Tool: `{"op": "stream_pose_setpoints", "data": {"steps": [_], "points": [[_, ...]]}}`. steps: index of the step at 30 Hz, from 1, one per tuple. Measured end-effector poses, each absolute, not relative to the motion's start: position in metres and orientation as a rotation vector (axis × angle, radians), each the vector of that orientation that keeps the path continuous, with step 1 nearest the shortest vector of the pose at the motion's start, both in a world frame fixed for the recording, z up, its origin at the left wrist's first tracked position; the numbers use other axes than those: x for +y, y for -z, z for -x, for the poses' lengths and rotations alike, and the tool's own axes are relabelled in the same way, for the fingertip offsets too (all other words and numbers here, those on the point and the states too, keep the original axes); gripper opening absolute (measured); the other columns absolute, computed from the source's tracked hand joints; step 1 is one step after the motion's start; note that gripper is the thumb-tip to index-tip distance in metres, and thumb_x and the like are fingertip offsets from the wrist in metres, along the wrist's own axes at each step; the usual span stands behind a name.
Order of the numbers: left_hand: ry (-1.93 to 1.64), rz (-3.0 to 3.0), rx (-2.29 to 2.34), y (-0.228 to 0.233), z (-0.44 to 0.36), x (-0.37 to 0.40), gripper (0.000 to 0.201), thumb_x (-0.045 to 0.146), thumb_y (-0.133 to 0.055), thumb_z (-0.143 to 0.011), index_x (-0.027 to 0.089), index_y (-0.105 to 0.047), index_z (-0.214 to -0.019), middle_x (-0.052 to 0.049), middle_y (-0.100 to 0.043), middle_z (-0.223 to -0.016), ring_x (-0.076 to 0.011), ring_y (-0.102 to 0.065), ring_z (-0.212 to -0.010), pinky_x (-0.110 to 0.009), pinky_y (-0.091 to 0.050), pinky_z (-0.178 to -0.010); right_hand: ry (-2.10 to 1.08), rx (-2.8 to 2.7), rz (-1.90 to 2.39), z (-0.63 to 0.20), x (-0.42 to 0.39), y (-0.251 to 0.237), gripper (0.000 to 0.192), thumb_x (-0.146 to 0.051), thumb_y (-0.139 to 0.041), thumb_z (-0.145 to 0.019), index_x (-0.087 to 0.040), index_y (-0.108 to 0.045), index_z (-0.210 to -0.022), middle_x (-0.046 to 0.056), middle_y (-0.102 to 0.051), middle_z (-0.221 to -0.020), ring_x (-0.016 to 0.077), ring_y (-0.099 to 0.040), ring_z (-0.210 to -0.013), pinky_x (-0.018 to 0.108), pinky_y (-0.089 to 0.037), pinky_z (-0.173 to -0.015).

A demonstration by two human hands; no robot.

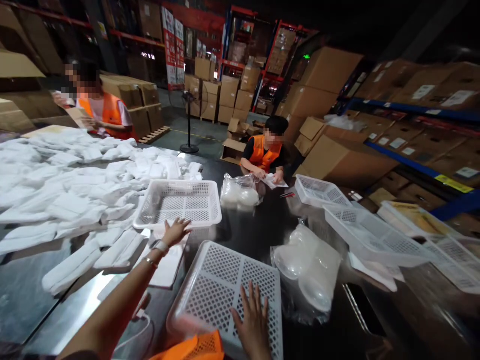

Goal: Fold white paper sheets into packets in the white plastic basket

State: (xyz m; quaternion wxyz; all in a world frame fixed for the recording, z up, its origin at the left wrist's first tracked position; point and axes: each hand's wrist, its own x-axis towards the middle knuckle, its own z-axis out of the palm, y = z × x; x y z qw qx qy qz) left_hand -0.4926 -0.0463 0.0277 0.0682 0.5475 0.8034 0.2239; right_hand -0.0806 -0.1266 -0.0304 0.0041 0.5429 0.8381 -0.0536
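Note:
My left hand (176,232) reaches forward with its fingers stretched out at the near rim of a white plastic basket (216,212). That basket stands upright, and I see its perforated floor. Closer to me lies a second white basket (217,280), bottom up. My right hand (254,316) rests on its perforated base, fingers spread, with nothing in the grasp. To the right of this basket is a clear plastic bag of round whitish items (311,267). A similar bag (240,191) sits beyond, beside the upright basket.
White wrapped packets (75,200) cover the table's left side. On the right are more white baskets (369,232) and a phone (363,310). One co-worker in an orange vest (265,152) handles a white packet across the table; another person (107,115) is at back left.

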Motion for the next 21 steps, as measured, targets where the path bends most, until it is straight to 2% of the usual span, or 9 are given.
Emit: {"op": "stream_pose_setpoints", "data": {"steps": [4,8,11,13,15,18,21], "points": [[-0.615,-1.710,2.398,0.004,0.451,-0.034,0.040,0.039,-0.060,-0.091,0.019,-0.057,-0.126,-0.010,-0.060,-0.127,-0.0256,-0.058,-0.113,-0.053,-0.045,-0.100,0.195,2.611,-1.685,0.083,-0.120,0.025,0.061,-0.055,-0.044,-0.094,-0.030,-0.039,-0.149,0.006,-0.025,-0.159,0.0347,-0.020,-0.148,0.065,-0.015,-0.117],[-0.561,-1.800,2.357,0.011,0.437,-0.036,0.033,0.022,-0.049,-0.094,0.027,-0.062,-0.125,-0.008,-0.068,-0.113,-0.0239,-0.059,-0.111,-0.054,-0.033,-0.107,0.260,2.558,-1.663,0.087,-0.111,0.013,0.062,-0.052,-0.044,-0.094,-0.030,-0.034,-0.151,0.005,-0.020,-0.161,0.0328,-0.015,-0.149,0.062,-0.013,-0.118],[-0.518,-1.827,2.404,0.011,0.433,-0.055,0.043,0.016,-0.043,-0.093,0.026,-0.056,-0.133,-0.011,-0.061,-0.128,-0.0251,-0.050,-0.126,-0.050,-0.028,-0.110,0.280,2.531,-1.654,0.090,-0.103,0.003,0.063,-0.050,-0.045,-0.094,-0.030,-0.032,-0.152,0.005,-0.017,-0.161,0.0315,-0.013,-0.150,0.061,-0.011,-0.119],[-0.452,-1.766,2.486,0.011,0.432,-0.078,0.045,0.011,-0.039,-0.091,0.019,-0.055,-0.133,-0.016,-0.058,-0.131,-0.0279,-0.047,-0.128,-0.050,-0.032,-0.107,0.282,2.535,-1.652,0.090,-0.099,0.000,0.063,-0.051,-0.046,-0.094,-0.030,-0.032,-0.152,0.005,-0.016,-0.162,0.0310,-0.012,-0.150,0.060,-0.011,-0.119],[-0.342,-1.667,2.547,0.014,0.433,-0.107,0.044,0.006,-0.036,-0.088,0.014,-0.060,-0.124,-0.019,-0.060,-0.123,-0.0309,-0.053,-0.119,-0.050,-0.040,-0.098,0.288,2.562,-1.644,0.090,-0.099,0.001,0.064,-0.050,-0.047,-0.093,-0.030,-0.032,-0.152,0.005,-0.017,-0.162,0.0309,-0.012,-0.150,0.059,-0.012,-0.119],[-0.159,-1.552,2.532,0.023,0.435,-0.150,0.041,0.003,-0.036,-0.083,0.014,-0.066,-0.109,-0.020,-0.065,-0.111,-0.0339,-0.061,-0.103,-0.053,-0.047,-0.083,0.320,2.656,-1.663,0.088,-0.102,0.007,0.063,-0.048,-0.050,-0.092,-0.029,-0.036,-0.151,0.006,-0.022,-0.161,0.0311,-0.016,-0.149,0.059,-0.014,-0.119],[-0.046,-1.559,2.468,0.036,0.439,-0.175,0.041,0.006,-0.038,-0.083,0.018,-0.065,-0.112,-0.018,-0.066,-0.112,-0.0302,-0.063,-0.096,-0.047,-0.050,-0.076,0.467,2.837,-1.806,0.079,-0.100,0.020,0.054,-0.045,-0.046,-0.094,-0.023,-0.049,-0.143,0.010,-0.036,-0.156,0.0290,-0.028,-0.146,0.054,-0.024,-0.117]]}}
